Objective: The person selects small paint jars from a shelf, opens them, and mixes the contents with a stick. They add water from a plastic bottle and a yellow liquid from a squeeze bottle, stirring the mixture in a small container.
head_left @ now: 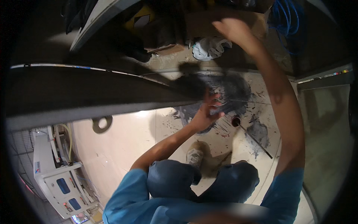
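My left hand [204, 115] reaches forward over the dark-stained floor, its fingers apart and slightly blurred. Nothing shows in it. Its fingertips are close to the end of a long dark beam [93, 91] that comes in from the left; I cannot tell if they touch it. Stretched far ahead, my right hand [235, 31] is in front of a cardboard box [223, 22], near a crumpled white cloth [209, 49]. The fingers of that hand are blurred and partly hidden. Beyond my right knee lies a thin rod [255, 139], its far end at a small dark-red cup [236, 121].
Dark smears [238, 89] cover the pale floor tiles ahead of my shoes. A grey ring [101, 124] lies to the left. Blue cable [287, 16] hangs at the far right, beside a panel [326, 130]. A white machine [63, 183] stands at the lower left.
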Demonstrator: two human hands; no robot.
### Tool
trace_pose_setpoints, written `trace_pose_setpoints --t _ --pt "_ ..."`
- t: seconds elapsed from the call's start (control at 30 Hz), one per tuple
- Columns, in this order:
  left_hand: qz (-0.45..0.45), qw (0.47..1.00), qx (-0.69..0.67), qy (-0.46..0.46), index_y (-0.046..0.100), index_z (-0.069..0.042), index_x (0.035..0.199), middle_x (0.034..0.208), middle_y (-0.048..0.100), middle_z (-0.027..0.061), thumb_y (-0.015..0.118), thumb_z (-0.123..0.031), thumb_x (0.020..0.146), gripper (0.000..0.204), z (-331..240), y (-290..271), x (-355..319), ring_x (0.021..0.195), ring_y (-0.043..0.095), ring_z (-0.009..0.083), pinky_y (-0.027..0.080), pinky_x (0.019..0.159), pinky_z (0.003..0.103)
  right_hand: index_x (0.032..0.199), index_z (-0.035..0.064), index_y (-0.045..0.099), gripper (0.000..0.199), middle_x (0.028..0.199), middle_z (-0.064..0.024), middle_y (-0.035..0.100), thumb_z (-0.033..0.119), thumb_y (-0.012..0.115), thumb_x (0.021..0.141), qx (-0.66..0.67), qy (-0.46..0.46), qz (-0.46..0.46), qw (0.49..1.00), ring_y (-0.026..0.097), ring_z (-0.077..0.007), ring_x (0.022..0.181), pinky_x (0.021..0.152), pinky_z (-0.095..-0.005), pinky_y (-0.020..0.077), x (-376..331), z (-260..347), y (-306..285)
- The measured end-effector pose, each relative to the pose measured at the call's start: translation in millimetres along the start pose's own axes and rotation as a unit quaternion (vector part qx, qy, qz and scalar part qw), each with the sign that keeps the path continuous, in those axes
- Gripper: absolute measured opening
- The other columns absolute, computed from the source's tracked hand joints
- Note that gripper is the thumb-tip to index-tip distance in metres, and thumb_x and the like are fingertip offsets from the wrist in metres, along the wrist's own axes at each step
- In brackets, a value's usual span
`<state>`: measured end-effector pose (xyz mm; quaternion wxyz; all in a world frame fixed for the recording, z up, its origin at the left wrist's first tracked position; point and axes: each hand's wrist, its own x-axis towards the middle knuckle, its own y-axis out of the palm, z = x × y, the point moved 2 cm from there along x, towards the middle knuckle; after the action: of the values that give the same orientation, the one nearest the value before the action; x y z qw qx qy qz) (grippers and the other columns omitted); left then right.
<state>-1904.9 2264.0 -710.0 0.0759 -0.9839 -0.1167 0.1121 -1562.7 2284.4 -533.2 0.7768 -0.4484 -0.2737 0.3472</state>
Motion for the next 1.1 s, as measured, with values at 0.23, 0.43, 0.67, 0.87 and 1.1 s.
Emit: trace_pose_setpoints --t 0.23,0.43,0.67,0.87,1.1 --pt "-0.066 0.997 0.027 -0.018 -0.018 -0.017 0.170 0.161 0.045 0.0258 0.076 -0.018 0.100 0.118 -25.9 -25.1 -50.7 0.137 0.057 0.0363 0.051 0.109 0.047 0.116 0.0007 0.073 0.046 0.103 -0.0234 0.075 0.043 0.065 0.100 -0.080 -0.058 -0.081 0.992 0.072 -0.0392 0.094 0.081 -0.0517 0.0573 136.5 49.2 39.8" --pt "0.067 0.985 0.119 -0.103 0.010 -0.008 0.171 0.134 0.069 0.0206 0.070 -0.025 0.106 0.090 -10.4 -43.7 -102.5 0.125 0.068 0.0313 0.053 0.108 0.046 0.112 -0.0009 0.072 0.042 0.100 -0.0256 0.074 0.038 0.067 0.099 -0.070 -0.075 -0.141 0.985 0.072 -0.0401 0.092 0.080 -0.0526 0.0564 150.0 44.0 51.1" --pt "0.001 0.985 0.028 -0.172 0.014 -0.008 0.170 0.135 0.066 0.0210 0.068 -0.018 0.107 0.084 7.0 -43.7 -142.6 0.120 0.068 0.0275 0.055 0.105 0.042 0.107 -0.0027 0.072 0.037 0.096 -0.0281 0.073 0.033 0.069 0.097 0.021 -0.148 -0.275 0.950 0.071 -0.0411 0.090 0.078 -0.0537 0.0553 122.3 41.6 19.5" --pt "-0.115 0.960 -0.155 -0.202 0.017 -0.012 0.169 0.141 0.058 0.0185 0.073 -0.010 0.102 0.087 27.5 -30.9 -143.3 0.125 0.063 0.0250 0.053 0.107 0.040 0.103 -0.0054 0.070 0.035 0.092 -0.0301 0.072 0.028 0.071 0.095 0.082 -0.184 -0.327 0.923 0.070 -0.0414 0.085 0.074 -0.0538 0.0540 19.1 38.0 -26.5" --pt "-0.247 0.926 0.218 0.185 0.026 -0.004 0.164 0.157 0.046 0.0254 0.094 -0.020 0.082 0.108 -72.8 -17.7 -44.2 0.148 0.044 0.0359 0.034 0.124 0.049 0.087 -0.0043 0.056 0.032 0.068 -0.0192 0.056 0.022 0.074 0.094 0.202 -0.114 -0.334 0.914 0.053 -0.0195 0.058 0.055 -0.0386 0.0448 -130.6 64.8 -82.4"
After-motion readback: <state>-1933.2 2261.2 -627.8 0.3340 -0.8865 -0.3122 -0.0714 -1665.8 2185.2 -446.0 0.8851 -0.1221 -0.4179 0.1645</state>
